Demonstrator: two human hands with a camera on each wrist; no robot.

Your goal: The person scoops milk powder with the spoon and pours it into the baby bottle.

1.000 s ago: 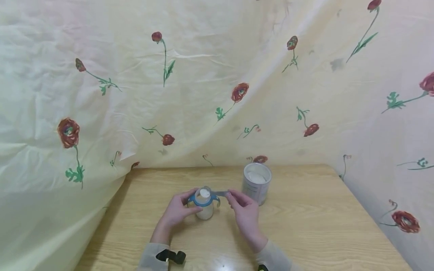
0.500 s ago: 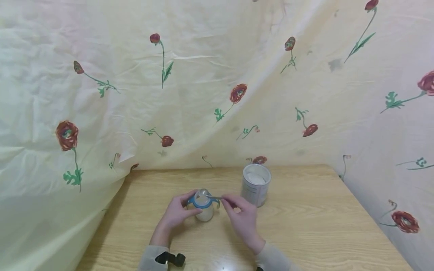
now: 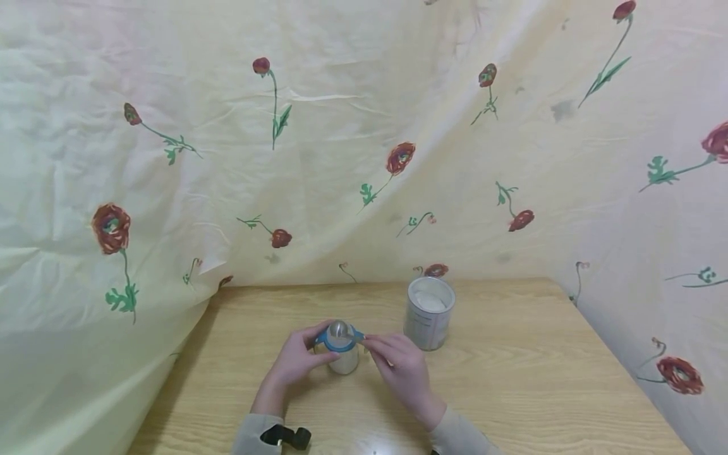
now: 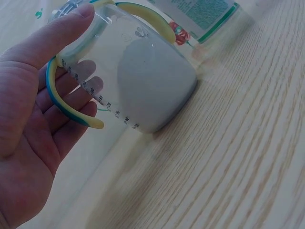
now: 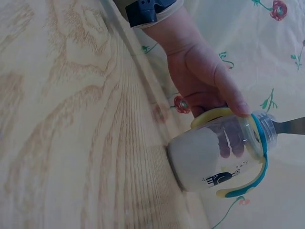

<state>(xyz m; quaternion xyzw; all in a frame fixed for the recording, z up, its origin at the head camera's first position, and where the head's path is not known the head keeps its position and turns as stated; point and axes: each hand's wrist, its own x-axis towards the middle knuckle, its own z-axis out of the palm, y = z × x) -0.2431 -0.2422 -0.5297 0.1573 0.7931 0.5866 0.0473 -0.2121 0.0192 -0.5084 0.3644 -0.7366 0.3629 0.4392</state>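
A clear baby bottle with a blue ring and two curved handles stands upright on the table, whitish contents in its lower part. My left hand grips it near the neck, thumb in front and fingers behind, as the left wrist view shows on the bottle. With thumb and fingers, my right hand pinches the handle of a metal spoon. The spoon's bowl lies over the bottle's mouth with its rounded back upward. In the right wrist view, the spoon handle reaches to the bottle's neck; the right hand is out of that view.
An open can with white powder inside stands behind and right of the bottle. The wooden table meets a hanging flowered cloth at its back edge. Dark camera straps sit at the wrists.
The spoon, heaped with white powder a second ago, has tipped over at the bottle's mouth and now shows its back. The right hand has moved slightly left and turned; the left hand keeps still.
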